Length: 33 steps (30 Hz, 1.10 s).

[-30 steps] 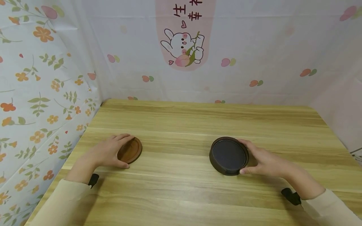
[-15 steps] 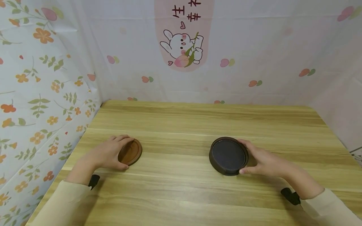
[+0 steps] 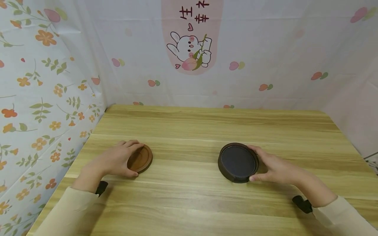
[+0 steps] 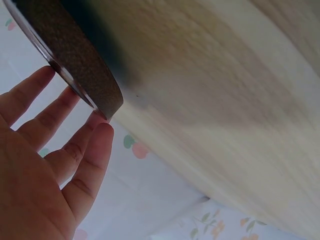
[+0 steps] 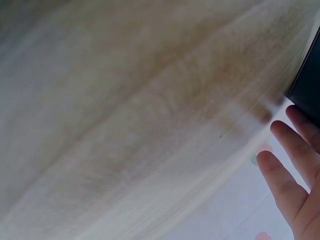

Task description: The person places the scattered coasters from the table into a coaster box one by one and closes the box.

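On the left of the head view, my left hand (image 3: 116, 161) holds a round brown wooden coaster (image 3: 142, 158) by its rim, thumb at the near edge and fingers at the far edge. From the left wrist, the coaster's thick side (image 4: 82, 57) shows above the fingertips; whether it touches the table I cannot tell. Right of the middle, a round black holder with a low stitched wall (image 3: 238, 162) has its right side gripped between the thumb and forefinger of my right hand (image 3: 276, 168). Only a dark corner of that holder (image 5: 308, 90) shows in the right wrist view, beside several spread fingers.
Both things are over a light wood-grain table (image 3: 189, 196). A white cloth with a rabbit print (image 3: 133, 42) hangs behind its far edge. Flower-patterned cloth (image 3: 44, 108) runs along the left side.
My left hand has shifted slightly to the right together with the coaster. The right hand stays on the black holder, with no clear movement.
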Available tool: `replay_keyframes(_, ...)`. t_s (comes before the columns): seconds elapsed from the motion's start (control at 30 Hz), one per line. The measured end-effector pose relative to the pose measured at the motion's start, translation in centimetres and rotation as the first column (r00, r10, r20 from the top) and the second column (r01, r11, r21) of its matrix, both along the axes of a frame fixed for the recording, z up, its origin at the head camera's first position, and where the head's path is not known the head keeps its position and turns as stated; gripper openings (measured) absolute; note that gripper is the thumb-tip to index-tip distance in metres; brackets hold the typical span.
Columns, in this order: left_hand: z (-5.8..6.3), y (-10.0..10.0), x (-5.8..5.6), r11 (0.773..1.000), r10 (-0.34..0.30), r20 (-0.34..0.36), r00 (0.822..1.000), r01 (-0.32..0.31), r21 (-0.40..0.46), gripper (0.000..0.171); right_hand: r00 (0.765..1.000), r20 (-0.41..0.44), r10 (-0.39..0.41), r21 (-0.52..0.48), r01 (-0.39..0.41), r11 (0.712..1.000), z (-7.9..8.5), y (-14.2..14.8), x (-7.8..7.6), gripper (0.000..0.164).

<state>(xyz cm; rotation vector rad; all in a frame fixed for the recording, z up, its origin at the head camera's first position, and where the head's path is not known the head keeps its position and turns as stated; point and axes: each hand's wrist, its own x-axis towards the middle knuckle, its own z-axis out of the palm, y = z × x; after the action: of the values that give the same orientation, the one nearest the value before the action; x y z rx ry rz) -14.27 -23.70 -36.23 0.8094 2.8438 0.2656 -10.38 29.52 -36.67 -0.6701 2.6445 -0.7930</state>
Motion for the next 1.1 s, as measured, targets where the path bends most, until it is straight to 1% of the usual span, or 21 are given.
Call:
replay_keyframes(0.33, 0.0, 1.1, -0.2, 0.999, -0.049, -0.038, 0.998, 0.049, -0.003, 0.097, 1.0, -0.006, -0.001, -0.005, 0.001, 1.0, 0.0, 0.0, -0.2, 0.107)
replay_keyframes(0.67, 0.3, 2.9, 0.0, 0.994, -0.11, -0.062, 0.992, 0.11, -0.01, 0.1, 1.0, -0.017, 0.004, -0.005, -0.004, 1.0, -0.1, -0.2, -0.2, 0.107)
replay_keyframes(0.9, 0.3, 4.3, -0.1, 0.989, -0.15, -0.059, 0.987, 0.15, -0.004, 0.1, 1.0, -0.009, 0.003, -0.01, -0.003, 1.0, -0.2, -0.1, -0.1, 0.108)
replay_keyframes(1.1, 0.7, 5.7, -0.3, 0.984, -0.178, -0.058, 0.982, 0.178, -0.014, 0.099, 1.0, -0.005, 0.0, -0.009, 0.0, 1.0, -0.2, -0.1, 0.0, 0.108)
